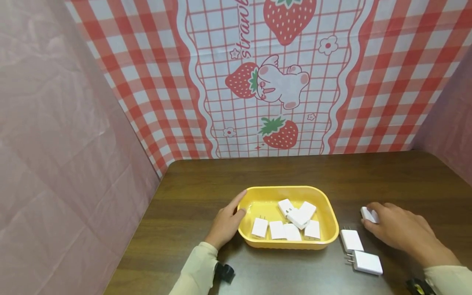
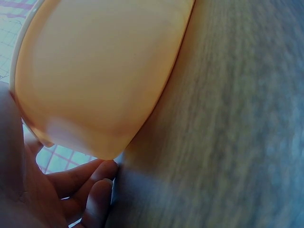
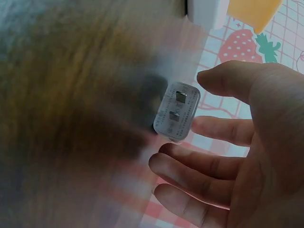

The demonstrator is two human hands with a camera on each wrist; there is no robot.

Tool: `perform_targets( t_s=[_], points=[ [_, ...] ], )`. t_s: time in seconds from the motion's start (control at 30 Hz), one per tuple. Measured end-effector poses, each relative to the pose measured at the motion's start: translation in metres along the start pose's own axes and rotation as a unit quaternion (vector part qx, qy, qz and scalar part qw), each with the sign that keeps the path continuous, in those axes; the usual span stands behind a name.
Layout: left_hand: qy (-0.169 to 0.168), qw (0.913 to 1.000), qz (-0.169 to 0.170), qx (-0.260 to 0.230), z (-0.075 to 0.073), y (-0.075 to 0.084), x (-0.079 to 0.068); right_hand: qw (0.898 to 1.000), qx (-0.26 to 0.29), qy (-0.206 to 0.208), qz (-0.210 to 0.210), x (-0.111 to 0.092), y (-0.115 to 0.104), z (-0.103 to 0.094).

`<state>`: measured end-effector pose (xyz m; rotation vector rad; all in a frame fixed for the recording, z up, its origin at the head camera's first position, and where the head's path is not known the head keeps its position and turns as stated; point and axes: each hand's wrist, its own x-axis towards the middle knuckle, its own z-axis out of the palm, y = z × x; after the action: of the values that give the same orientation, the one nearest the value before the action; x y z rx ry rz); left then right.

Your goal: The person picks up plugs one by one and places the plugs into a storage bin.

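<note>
Fingers (image 3: 216,130) reach a smooth, boxy white charger (image 3: 176,113).

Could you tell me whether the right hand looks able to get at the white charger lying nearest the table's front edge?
Probably yes: the charger lies uncovered just beside the right hand, with nothing between them.

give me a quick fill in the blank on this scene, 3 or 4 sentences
1. The white chargers lie in a tray whose colour is ____.
2. The left hand rests against the tray's ____ side.
3. On the table right of the tray, apart from the charger at the right hand, lie ____ more chargers.
4. The wall cloth shows a rabbit and red ____.

Missing words: yellow; left; two; strawberries
</note>
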<state>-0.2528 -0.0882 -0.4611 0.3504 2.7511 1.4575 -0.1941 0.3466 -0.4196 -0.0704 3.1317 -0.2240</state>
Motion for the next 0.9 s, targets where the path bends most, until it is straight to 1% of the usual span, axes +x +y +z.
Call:
perform_targets(
  t_s=[0.33,0.53,0.77,0.9],
  points=[
    [-0.001,1.0000,-0.001,0.003,-0.0001,0.0009,-0.0007,1.000,0.011,-0.006,0.005,0.0012,0.0021,0.0073],
    [-0.001,1.0000,-0.004,0.001,0.0001,0.0014,-0.0010,0.999,0.000,-0.022,0.023,0.0025,0.0009,0.0066],
    [-0.001,1.0000,0.002,0.003,0.0002,0.0005,0.0001,1.000,-0.010,-0.020,0.019,0.0041,-0.0002,0.0074],
    [-0.001,1.0000,0.002,0.004,0.0001,0.0005,-0.0001,0.999,-0.014,-0.032,0.028,0.0054,-0.0006,0.0076]
  ],
)
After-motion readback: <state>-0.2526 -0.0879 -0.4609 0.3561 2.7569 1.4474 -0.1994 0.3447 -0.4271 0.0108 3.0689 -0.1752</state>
